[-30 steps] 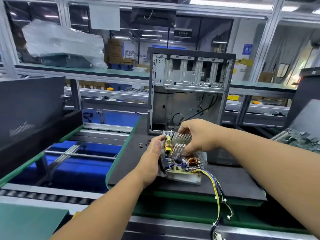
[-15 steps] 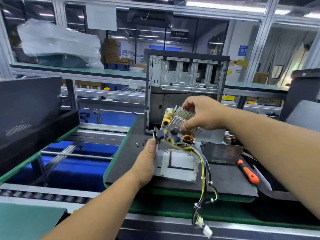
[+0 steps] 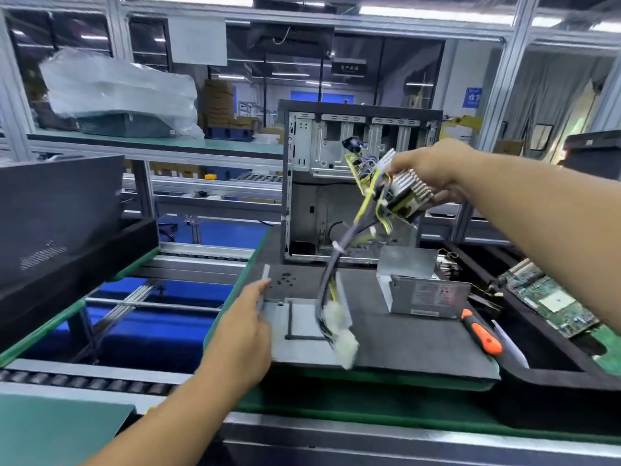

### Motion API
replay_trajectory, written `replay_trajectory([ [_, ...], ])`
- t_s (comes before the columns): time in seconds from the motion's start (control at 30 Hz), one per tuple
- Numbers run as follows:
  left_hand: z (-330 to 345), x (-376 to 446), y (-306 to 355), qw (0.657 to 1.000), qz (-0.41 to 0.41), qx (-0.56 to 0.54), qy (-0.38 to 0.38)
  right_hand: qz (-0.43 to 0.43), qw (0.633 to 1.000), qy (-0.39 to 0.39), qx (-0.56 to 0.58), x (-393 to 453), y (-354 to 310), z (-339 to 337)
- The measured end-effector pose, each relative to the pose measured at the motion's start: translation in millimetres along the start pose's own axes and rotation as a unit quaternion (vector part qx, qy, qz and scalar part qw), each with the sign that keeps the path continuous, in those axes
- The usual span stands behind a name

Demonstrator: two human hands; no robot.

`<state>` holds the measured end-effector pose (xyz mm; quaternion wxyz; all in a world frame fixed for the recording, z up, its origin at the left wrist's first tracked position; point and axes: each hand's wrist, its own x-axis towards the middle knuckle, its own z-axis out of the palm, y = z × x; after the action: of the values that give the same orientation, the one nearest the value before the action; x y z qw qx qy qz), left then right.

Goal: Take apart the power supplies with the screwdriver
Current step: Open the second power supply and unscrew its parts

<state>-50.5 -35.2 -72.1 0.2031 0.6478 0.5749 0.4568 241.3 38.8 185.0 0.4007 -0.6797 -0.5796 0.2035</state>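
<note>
My right hand (image 3: 433, 171) grips the power supply's circuit board (image 3: 393, 193) by its finned heatsinks, high above the mat and tilted. Its cable bundle (image 3: 339, 264) hangs down, white connectors (image 3: 341, 331) blurred over the metal base. My left hand (image 3: 247, 326) rests with straight fingers against the left edge of the empty grey power supply base (image 3: 299, 334) on the black mat (image 3: 413, 344). The grey metal cover (image 3: 421, 290) stands at right. An orange-handled screwdriver (image 3: 482, 334) lies on the mat's right edge.
An open computer case (image 3: 312, 210) stands behind the mat. A black tray (image 3: 554, 371) at right holds a green circuit board (image 3: 551, 294). Small screws (image 3: 285, 279) lie on the mat. A dark panel (image 3: 57, 210) and a roller conveyor (image 3: 84, 381) are at left.
My right hand has lifted the circuit board up and to the right, clear of the metal base. My left hand let go of the board and now rests at the base's edge.
</note>
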Motion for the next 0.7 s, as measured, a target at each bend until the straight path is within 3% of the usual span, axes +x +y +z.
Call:
replay_trajectory([
  [0.17, -29, 21, -18, 1.0, -0.017, 0.018, -0.008, 0.117, 0.989, -0.072, 0.06, 0, 3, 16],
  [0.3, -37, 21, -19, 0.999, 0.037, 0.016, -0.023, 0.198, 0.962, -0.108, 0.152, 5, 17, 38],
  [0.43, -41, 22, -2, 0.993, 0.096, -0.042, 0.052, 0.254, 0.933, -0.135, 0.214, -4, 37, 62],
  [0.57, -43, 37, 28, 0.98, 0.136, -0.053, 0.137, 0.302, 0.901, -0.106, 0.294, -10, 57, 82],
  [0.7, -43, 72, 72, 0.988, 0.104, -0.064, 0.089, 0.342, 0.87, -0.11, 0.337, -17, 71, 98],
])
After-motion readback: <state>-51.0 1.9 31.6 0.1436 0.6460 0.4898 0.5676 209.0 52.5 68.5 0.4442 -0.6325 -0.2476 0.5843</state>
